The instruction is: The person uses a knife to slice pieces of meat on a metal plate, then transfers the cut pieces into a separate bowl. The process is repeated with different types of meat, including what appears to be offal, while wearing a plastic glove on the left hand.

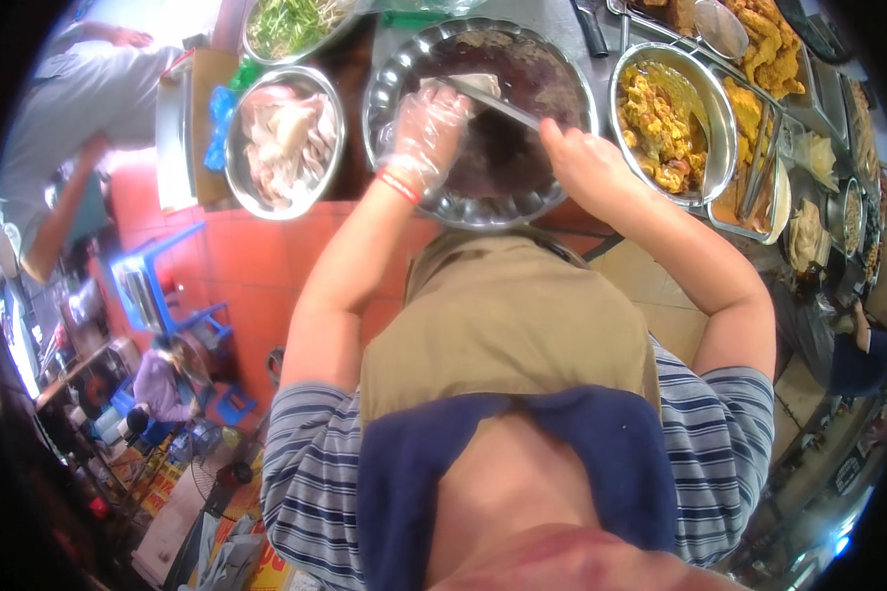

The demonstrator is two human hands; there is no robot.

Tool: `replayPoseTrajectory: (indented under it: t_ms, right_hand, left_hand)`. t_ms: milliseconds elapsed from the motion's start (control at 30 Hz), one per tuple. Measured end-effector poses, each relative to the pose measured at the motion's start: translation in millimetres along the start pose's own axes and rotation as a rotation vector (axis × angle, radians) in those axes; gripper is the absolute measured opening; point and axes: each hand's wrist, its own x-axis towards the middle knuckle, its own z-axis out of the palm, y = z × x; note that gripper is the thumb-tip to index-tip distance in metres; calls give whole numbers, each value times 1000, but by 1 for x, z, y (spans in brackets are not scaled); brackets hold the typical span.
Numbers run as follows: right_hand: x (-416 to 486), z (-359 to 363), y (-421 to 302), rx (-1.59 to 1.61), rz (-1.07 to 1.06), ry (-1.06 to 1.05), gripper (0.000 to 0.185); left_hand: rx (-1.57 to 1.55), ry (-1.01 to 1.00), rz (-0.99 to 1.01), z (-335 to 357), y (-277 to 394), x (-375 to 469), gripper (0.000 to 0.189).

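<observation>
A pale piece of meat (480,84) lies on a dark round chopping board (499,159), which sits in a large scalloped metal tray (394,74). My left hand (430,125), in a clear plastic glove with a red band at the wrist, presses on the meat from the left. In my bare right hand (578,159) is a knife (504,111), its handle hidden by my fingers and its blade lying across the meat close to my left fingertips. To the left stands a steel bowl (338,162) of pale raw-looking meat pieces (288,140).
On the right are a steel bowl of yellow marinated meat (661,140), a tray with tongs (758,159) and fried pieces (765,44). A bowl of cut greens (292,26) stands at the upper left. Another person (89,111) is at the far left, near a blue stool (148,281).
</observation>
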Motion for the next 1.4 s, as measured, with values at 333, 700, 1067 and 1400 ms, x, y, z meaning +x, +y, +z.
replayPoseTrajectory:
  t_ms: [333,700,1067,1400]
  right_hand:
    - [2,-6,-2,-37,17,33,26]
    - [41,20,1,211,65,108,21]
    - [-1,9,-24,39,127,-11,43]
    - [49,19,-18,301,150,93,21]
  left_hand:
    - [-27,43,-21,12,9,-2,31]
    - [-120,135,-7,11,3,-6,31]
    - [-76,2,-34,10,6,-1,17]
    - [-207,142,-19,18,-3,-8,33]
